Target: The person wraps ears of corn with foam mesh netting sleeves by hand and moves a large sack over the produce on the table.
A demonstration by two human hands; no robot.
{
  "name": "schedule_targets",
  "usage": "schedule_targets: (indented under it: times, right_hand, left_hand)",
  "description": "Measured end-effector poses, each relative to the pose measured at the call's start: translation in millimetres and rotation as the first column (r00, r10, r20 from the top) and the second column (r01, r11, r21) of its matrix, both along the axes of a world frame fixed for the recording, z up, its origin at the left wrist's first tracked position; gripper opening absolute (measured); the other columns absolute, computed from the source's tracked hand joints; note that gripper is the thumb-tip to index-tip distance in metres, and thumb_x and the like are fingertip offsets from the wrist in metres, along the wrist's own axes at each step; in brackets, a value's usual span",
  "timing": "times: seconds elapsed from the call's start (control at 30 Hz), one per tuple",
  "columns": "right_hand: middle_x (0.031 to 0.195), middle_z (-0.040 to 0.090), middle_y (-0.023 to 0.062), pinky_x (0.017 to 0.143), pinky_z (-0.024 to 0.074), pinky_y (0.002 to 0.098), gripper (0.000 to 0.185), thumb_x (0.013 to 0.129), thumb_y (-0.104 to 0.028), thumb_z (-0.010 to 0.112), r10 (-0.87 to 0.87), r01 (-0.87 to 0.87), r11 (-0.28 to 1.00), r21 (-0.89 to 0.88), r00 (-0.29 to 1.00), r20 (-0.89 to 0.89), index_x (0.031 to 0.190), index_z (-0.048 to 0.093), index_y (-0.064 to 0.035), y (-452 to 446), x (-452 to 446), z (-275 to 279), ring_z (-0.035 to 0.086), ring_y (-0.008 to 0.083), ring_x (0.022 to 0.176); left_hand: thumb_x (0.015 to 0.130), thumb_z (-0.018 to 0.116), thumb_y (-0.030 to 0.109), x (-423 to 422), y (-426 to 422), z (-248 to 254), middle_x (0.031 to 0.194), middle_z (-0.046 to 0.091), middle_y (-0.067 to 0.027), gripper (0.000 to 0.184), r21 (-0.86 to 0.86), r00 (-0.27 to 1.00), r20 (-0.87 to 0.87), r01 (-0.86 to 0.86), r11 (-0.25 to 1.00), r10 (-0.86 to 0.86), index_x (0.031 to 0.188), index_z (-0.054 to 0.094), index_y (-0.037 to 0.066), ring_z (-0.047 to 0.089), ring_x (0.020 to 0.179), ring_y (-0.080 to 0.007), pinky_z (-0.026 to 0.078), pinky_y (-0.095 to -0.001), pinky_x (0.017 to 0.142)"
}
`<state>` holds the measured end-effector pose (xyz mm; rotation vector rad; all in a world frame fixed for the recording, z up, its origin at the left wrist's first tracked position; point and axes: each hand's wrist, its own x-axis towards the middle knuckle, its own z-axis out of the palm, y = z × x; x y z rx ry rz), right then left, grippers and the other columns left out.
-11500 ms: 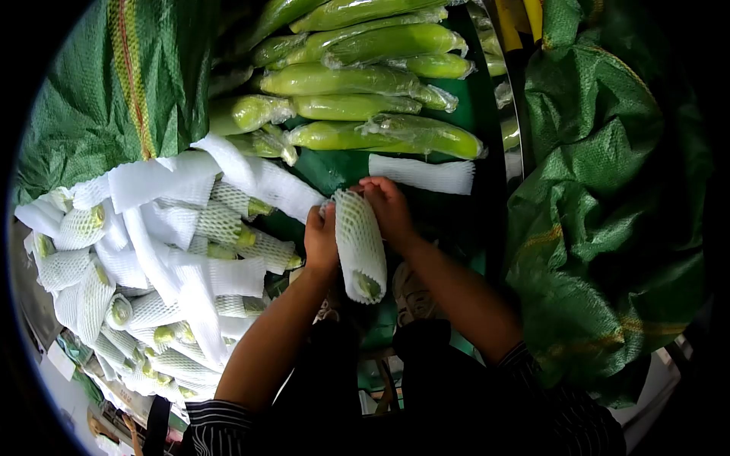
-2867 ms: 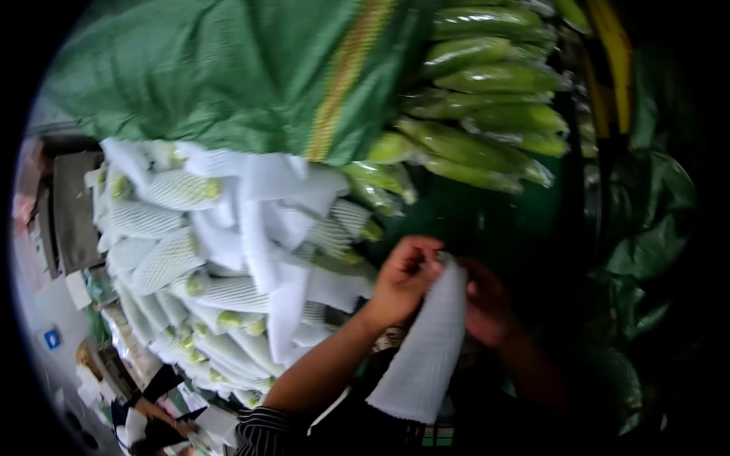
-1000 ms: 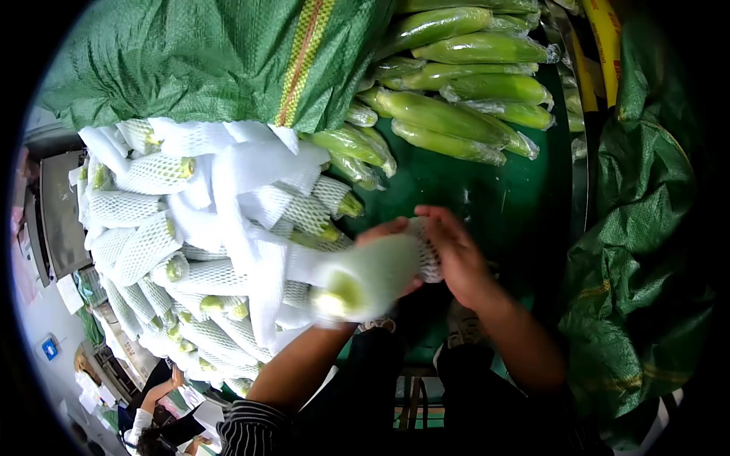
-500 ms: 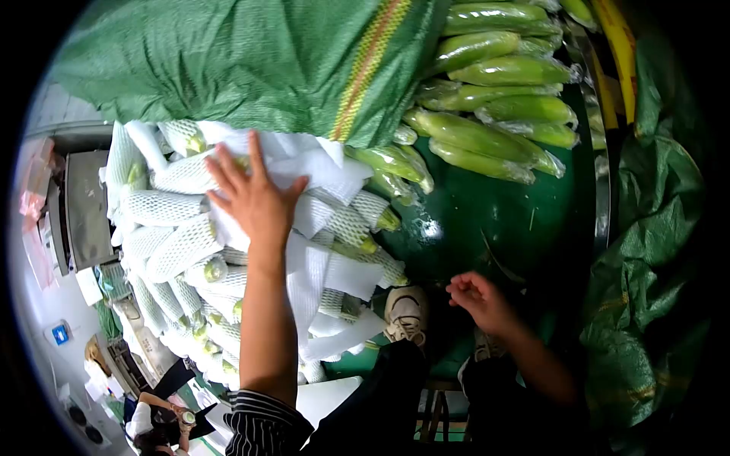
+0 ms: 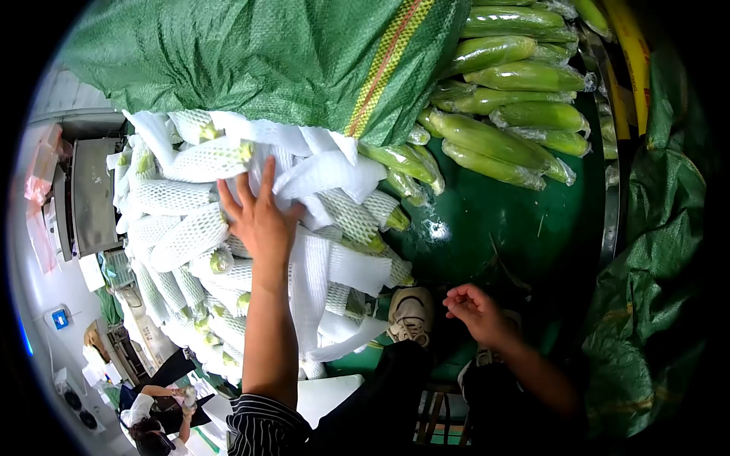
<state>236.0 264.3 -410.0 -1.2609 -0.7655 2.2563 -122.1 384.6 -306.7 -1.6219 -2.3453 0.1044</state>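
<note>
My left hand (image 5: 262, 220) lies with spread fingers over a pile of white foam net sleeves (image 5: 179, 247), touching those near its top. Many sleeves have a green corn ear inside, with the tip showing at the end; other sleeves near the fingers look flat. My right hand (image 5: 475, 313) hovers by my shoes with loosely curled fingers, and no object shows in them. Beyond the pile a green woven sack (image 5: 266, 61) with a yellow and red stripe covers its far side. Film-wrapped corn ears (image 5: 494, 148) lie in rows at the upper right.
A green surface (image 5: 479, 235) spreads between the pile and a metal edge (image 5: 610, 220). Another green woven sheet (image 5: 646, 281) hangs at the right beside a yellow strip (image 5: 635, 68). My shoe (image 5: 411, 315) is below. Far lower left, another person (image 5: 156, 418) handles a pale object.
My left hand has drawn back slightly toward me across the sleeves. My right hand has moved down a little. The view has shifted, so the surroundings appear farther right.
</note>
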Motion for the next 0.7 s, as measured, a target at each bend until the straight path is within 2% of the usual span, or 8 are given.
schedule_targets:
  times: [0.1, 0.23, 0.4, 0.47, 0.57, 0.63, 0.67, 0.7]
  right_hand:
    - [0.099, 0.061, 0.0048, 0.081, 0.0531, 0.0285, 0.025, 0.097, -0.012, 0.066, 0.014, -0.015, 0.999, -0.034, 1.000, -0.007, 0.116, 0.057, 0.0005, -7.2, -1.4, -0.4, 0.063, 0.0125, 0.088]
    - [0.099, 0.062, 0.0041, 0.079, 0.0520, 0.0277, 0.023, 0.097, -0.013, 0.065, 0.016, -0.014, 0.996, -0.086, 0.999, 0.030, 0.115, 0.058, -0.0008, -7.8, 2.4, 2.7, 0.063, 0.0126, 0.087]
    - [0.102, 0.067, 0.0042, 0.073, 0.0483, 0.0259, 0.020, 0.098, -0.016, 0.064, -0.007, 0.016, 0.993, -0.118, 0.997, 0.072, 0.113, 0.059, -0.0033, 2.9, 0.8, 2.6, 0.065, 0.0127, 0.084]
    - [0.104, 0.068, 0.0046, 0.072, 0.0471, 0.0257, 0.020, 0.098, -0.018, 0.063, -0.030, 0.039, 0.991, -0.126, 0.997, 0.073, 0.113, 0.059, -0.0039, 6.0, -1.5, 1.7, 0.065, 0.0127, 0.084]
    - [0.110, 0.067, 0.0056, 0.078, 0.0487, 0.0280, 0.025, 0.098, -0.018, 0.063, 0.012, 0.003, 0.988, -0.157, 0.996, 0.092, 0.118, 0.057, -0.0044, 13.2, 0.0, 7.0, 0.065, 0.0144, 0.090]
    - [0.117, 0.064, 0.0072, 0.085, 0.0488, 0.0308, 0.031, 0.097, -0.017, 0.064, -0.070, 0.085, 0.984, -0.156, 0.993, 0.099, 0.124, 0.055, -0.0050, 2.6, 4.9, -3.8, 0.063, 0.0177, 0.099]
    - [0.120, 0.063, 0.0081, 0.089, 0.0483, 0.0325, 0.035, 0.096, -0.016, 0.064, -0.172, 0.184, 0.974, -0.134, 0.980, 0.096, 0.127, 0.054, -0.0056, -14.8, 7.7, -22.5, 0.062, 0.0196, 0.105]
    - [0.124, 0.061, 0.0090, 0.093, 0.0478, 0.0342, 0.039, 0.095, -0.015, 0.064, -0.277, 0.285, 0.952, -0.110, 0.957, 0.087, 0.131, 0.053, -0.0061, -28.0, 13.0, -41.2, 0.060, 0.0215, 0.110]
  left_hand:
    - [0.068, 0.072, 0.009, -1.5, 14.1, -8.9, 0.145, 0.048, -0.0097, 0.068, 0.144, 0.997, -0.048, 0.068, 0.987, -0.062, 0.132, 0.063, 0.031, 0.029, 0.143, -0.0436, 0.037, -0.0586, 0.108]
    - [0.074, 0.048, -0.006, -14.6, 12.4, 1.7, 0.126, 0.066, -0.0077, 0.058, 0.225, 0.993, 0.074, 0.076, 0.971, -0.095, 0.120, 0.070, 0.021, 0.045, 0.132, -0.0420, 0.040, -0.0436, 0.110]
    - [0.067, 0.045, -0.016, -2.9, -21.1, 27.5, 0.119, 0.069, -0.0159, 0.061, 0.286, 0.951, 0.240, 0.121, 0.951, -0.193, 0.112, 0.074, 0.012, 0.064, 0.110, -0.0344, 0.051, -0.0411, 0.096]
    - [0.064, 0.057, -0.018, 21.3, -40.6, 33.6, 0.117, 0.069, -0.0184, 0.058, 0.276, 0.923, 0.287, 0.177, 0.945, -0.257, 0.111, 0.074, 0.010, 0.066, 0.104, -0.0348, 0.054, -0.0412, 0.089]
    - [0.065, 0.066, -0.013, 65.7, -56.8, 27.3, 0.091, 0.068, -0.0147, 0.051, 0.249, 0.817, 0.397, 0.344, 0.905, -0.419, 0.109, 0.075, 0.009, 0.065, 0.083, -0.0330, 0.053, -0.0404, 0.078]
    - [0.060, 0.064, -0.009, 86.9, -78.7, 15.0, 0.108, 0.068, -0.0170, 0.043, 0.017, 0.692, 0.639, 0.424, 0.906, -0.336, 0.101, 0.072, 0.003, 0.064, 0.099, -0.0381, 0.054, -0.0436, 0.085]
    - [0.063, 0.063, -0.007, 104.5, -78.3, 11.5, 0.115, 0.067, -0.0161, 0.040, 0.029, 0.577, 0.733, 0.502, 0.865, -0.359, 0.100, 0.071, 0.003, 0.064, 0.103, -0.0377, 0.054, -0.0433, 0.089]
    - [0.067, 0.062, -0.004, 112.6, -85.3, -2.7, 0.131, 0.061, -0.0163, 0.050, -0.025, 0.443, 0.826, 0.647, 0.762, -0.349, 0.116, 0.067, 0.004, 0.059, 0.117, -0.0371, 0.052, -0.0424, 0.097]
